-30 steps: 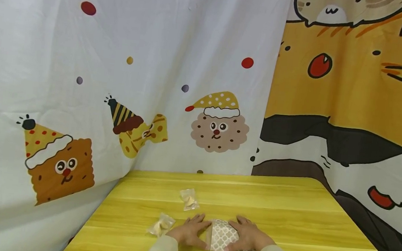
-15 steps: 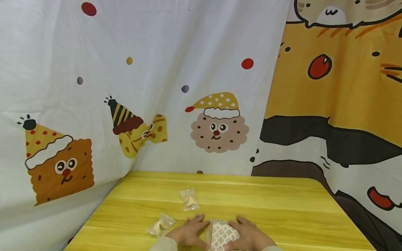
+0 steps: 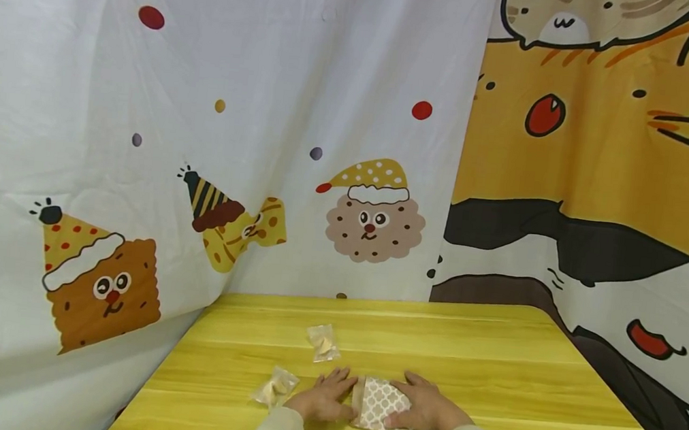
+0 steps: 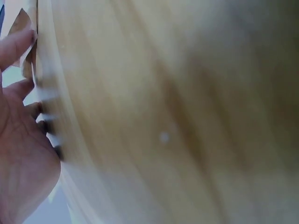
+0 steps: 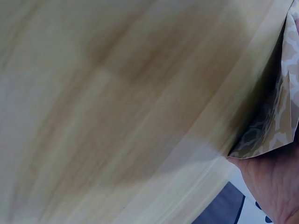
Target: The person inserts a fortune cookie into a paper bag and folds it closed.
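A flat paper bag (image 3: pixel 382 399) with a beige and white lattice print lies on the table between both hands in the head view. My left hand (image 3: pixel 322 399) is spread at its plain brown left edge, thumb and forefinger close to it. In the left wrist view the left palm (image 4: pixel 23 149) faces the tabletop, with brown paper near the fingers. Across the bag's right part rests my right hand (image 3: pixel 428 408), thumb stretched over the print, covering that end. In the right wrist view, the bag's folded edge (image 5: pixel 280 123) stands up beside the right palm (image 5: pixel 271 186).
Two small clear wrapped packets with pale yellow contents lie to the left: one packet (image 3: pixel 277 387) beside the left hand, another packet (image 3: pixel 324 343) farther back. The yellow wood-grain table (image 3: pixel 462 348) ends at a printed curtain (image 3: pixel 308 68).
The left thumb has shifted slightly at the bag's left edge, where a bit more brown paper shows. The bag and right hand stay nearly in place.
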Demonstrator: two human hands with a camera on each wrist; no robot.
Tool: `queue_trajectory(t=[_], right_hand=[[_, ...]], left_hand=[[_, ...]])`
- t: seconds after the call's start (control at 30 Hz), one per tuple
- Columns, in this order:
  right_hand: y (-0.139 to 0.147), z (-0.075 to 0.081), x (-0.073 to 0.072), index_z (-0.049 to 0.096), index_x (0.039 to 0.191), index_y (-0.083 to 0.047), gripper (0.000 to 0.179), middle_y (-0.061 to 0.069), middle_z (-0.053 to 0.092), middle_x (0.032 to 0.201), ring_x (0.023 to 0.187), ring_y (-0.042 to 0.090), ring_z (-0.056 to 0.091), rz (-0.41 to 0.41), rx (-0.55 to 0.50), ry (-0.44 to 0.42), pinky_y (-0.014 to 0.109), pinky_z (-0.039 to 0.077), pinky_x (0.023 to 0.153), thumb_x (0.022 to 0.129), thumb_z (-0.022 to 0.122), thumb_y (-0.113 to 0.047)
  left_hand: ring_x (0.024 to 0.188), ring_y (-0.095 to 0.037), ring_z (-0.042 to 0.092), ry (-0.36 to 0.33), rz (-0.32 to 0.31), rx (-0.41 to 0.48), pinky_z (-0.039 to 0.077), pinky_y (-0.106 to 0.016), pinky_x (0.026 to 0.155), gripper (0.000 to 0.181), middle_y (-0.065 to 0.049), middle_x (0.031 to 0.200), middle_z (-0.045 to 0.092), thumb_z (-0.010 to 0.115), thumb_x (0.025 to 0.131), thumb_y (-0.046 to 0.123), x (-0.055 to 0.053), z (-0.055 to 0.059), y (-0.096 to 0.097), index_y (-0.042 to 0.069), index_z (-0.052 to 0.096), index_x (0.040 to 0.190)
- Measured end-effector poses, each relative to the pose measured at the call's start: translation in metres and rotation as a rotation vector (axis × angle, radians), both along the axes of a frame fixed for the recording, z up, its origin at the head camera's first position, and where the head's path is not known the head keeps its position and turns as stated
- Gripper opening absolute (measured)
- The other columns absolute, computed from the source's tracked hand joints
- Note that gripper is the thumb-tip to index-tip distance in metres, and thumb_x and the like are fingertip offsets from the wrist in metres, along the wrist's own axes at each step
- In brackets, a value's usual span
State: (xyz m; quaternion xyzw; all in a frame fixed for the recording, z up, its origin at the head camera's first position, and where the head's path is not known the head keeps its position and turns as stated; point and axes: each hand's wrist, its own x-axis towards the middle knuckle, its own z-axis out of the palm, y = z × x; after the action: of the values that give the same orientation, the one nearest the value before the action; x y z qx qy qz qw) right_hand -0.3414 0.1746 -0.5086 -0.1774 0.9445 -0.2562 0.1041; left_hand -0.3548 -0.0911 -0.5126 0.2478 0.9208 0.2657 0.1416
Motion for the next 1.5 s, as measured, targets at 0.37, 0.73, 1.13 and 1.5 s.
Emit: queue_trajectory(t=[0.37, 0.73, 1.13, 1.5], right_hand=[[-0.001, -0.001, 0.001, 0.054, 0.143, -0.014, 0.081, 0.025, 0.031, 0.155, 0.135, 0.057, 0.028, -0.026, -0.016, 0.005, 0.076, 0.029, 0.099, 0.079, 0.076, -0.059], [0.000, -0.006, -0.002, 0.053, 0.144, -0.013, 0.086, 0.026, 0.032, 0.154, 0.133, 0.061, 0.028, -0.055, -0.054, 0.016, 0.078, 0.029, 0.096, 0.077, 0.077, -0.061], [0.001, -0.005, -0.002, 0.053, 0.143, -0.011, 0.088, 0.027, 0.031, 0.153, 0.133, 0.062, 0.026, -0.039, -0.083, 0.022, 0.081, 0.023, 0.097, 0.076, 0.075, -0.063], [-0.001, -0.002, 0.001, 0.053, 0.143, -0.009, 0.083, 0.030, 0.030, 0.153, 0.136, 0.057, 0.027, -0.002, -0.077, 0.021, 0.078, 0.018, 0.102, 0.080, 0.075, -0.059]], left_hand=[[0.149, -0.035, 0.015, 0.036, 0.000, -0.023, 0.008, -0.058, 0.118, 0.071, -0.016, 0.161, 0.024, 0.062, 0.098, 0.034, 0.001, 0.001, 0.001, 0.005, 0.031, 0.155], [0.149, -0.035, 0.016, 0.086, -0.034, -0.111, 0.012, -0.058, 0.118, 0.055, -0.016, 0.161, 0.025, 0.058, 0.099, 0.036, 0.001, 0.003, 0.003, 0.024, 0.045, 0.150], [0.138, -0.039, 0.037, 0.190, -0.077, -0.210, 0.033, -0.052, 0.111, 0.044, -0.020, 0.148, 0.044, 0.062, 0.096, 0.034, 0.003, 0.018, -0.015, 0.022, 0.061, 0.138], [0.139, -0.043, 0.033, 0.260, -0.023, -0.066, 0.032, -0.060, 0.110, 0.054, -0.023, 0.153, 0.036, 0.065, 0.097, 0.032, -0.002, 0.026, -0.039, 0.006, 0.051, 0.143]])
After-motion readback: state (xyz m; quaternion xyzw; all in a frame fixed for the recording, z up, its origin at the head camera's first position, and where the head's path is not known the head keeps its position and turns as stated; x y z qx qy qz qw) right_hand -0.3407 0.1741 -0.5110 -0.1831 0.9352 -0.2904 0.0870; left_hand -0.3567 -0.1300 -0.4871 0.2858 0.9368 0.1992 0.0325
